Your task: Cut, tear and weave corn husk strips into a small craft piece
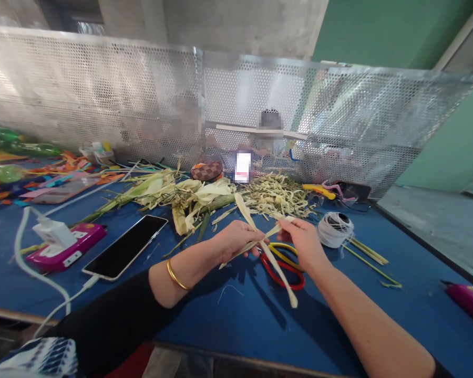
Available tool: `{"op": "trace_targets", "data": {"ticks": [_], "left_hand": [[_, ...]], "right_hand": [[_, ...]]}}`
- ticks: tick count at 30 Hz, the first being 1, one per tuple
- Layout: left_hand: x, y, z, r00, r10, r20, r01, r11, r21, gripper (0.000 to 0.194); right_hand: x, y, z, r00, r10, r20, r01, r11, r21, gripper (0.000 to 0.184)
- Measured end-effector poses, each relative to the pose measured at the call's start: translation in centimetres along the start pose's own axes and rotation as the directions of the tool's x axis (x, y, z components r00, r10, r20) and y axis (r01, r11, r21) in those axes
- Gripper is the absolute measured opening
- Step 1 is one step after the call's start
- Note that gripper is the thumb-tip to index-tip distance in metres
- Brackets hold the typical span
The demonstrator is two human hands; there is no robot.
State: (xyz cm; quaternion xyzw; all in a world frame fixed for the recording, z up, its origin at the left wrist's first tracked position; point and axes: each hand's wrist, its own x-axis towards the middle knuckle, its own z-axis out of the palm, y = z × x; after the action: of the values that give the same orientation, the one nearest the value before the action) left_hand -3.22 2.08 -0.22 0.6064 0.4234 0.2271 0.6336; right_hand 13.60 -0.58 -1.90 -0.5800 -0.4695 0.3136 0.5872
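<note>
Pale corn husk strips (278,273) cross one another between my two hands, above the blue table. My left hand (238,241) pinches them where they cross, its fingers closed. One strip points up and away from the crossing, and another hangs down toward me. My right hand (301,239) grips the end of a strip on the right between thumb and fingers. Under the husks lies a pair of scissors with red and yellow handles (295,286); its blades are mostly hidden by my left hand. To the right of my right hand stands a spool of white thread (335,229).
Whole husks (205,194) and a heap of husk shreds (281,197) lie at the back, before a perforated metal screen (142,89). A phone (128,247), cabled at its near end, and a magenta power strip (69,252) are at left. Thin stalks (368,252) lie at right.
</note>
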Motion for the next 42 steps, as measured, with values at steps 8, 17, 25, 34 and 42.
{"op": "trace_targets", "data": {"ticks": [8, 17, 25, 34, 42], "left_hand": [[-1.3, -0.3, 1.6, 0.991, 0.017, 0.131, -0.054, 0.958, 0.281, 0.022], [-0.7, -0.6, 2.2, 0.989, -0.092, 0.117, 0.071, 0.983, 0.167, 0.04], [0.2, -0.5, 0.8, 0.985, -0.174, 0.0, 0.164, 0.931, -0.327, 0.03], [-0.3, 0.2, 0.4, 0.996, -0.054, 0.078, 0.083, 0.894, -0.44, 0.014], [0.2, -0.6, 0.2, 0.998, 0.044, 0.049, -0.014, 0.869, -0.495, 0.024]], "right_hand": [[-0.8, -2.4, -0.4, 0.889, -0.318, 0.33, 0.442, 0.786, -0.431, 0.025], [-2.1, -2.5, 0.1, 0.903, -0.329, 0.277, 0.413, 0.841, -0.349, 0.021], [-3.7, -2.2, 0.8, 0.725, -0.493, 0.482, 0.663, 0.309, -0.682, 0.016], [-3.9, -1.9, 1.1, 0.687, -0.631, 0.361, 0.583, 0.181, -0.792, 0.016], [-3.9, -1.8, 1.4, 0.62, -0.643, 0.45, 0.65, 0.1, -0.754, 0.02]]}}
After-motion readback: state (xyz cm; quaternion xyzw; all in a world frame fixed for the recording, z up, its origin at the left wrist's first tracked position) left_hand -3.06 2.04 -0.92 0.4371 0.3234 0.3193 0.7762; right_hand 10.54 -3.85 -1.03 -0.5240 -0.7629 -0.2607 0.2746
